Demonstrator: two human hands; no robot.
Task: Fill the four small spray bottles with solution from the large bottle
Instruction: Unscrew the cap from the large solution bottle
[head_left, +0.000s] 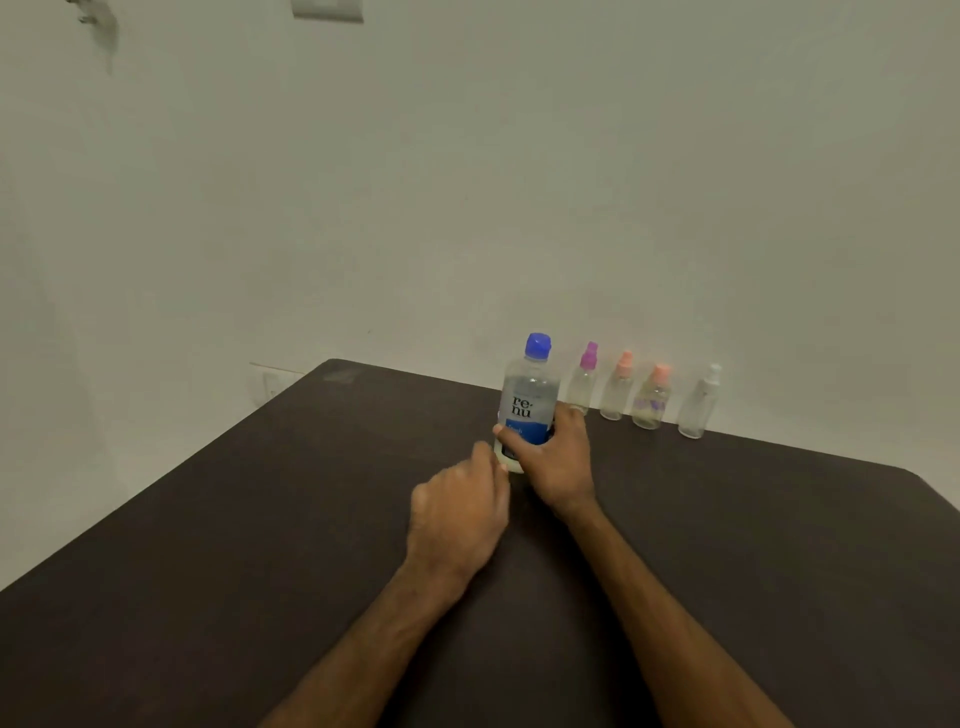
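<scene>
Left hand (457, 514) loosely curled beside large bottle (527, 410); right hand (558, 465) grips it.

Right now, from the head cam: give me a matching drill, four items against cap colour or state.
Column one:
1. large bottle
2. spray bottle nearest it
3. rightmost spray bottle
4. right hand

Column two:
A. white cap
B. grips the large bottle
C. blue cap
D. purple cap

Pairs: 1-C, 2-D, 3-A, 4-B
</scene>
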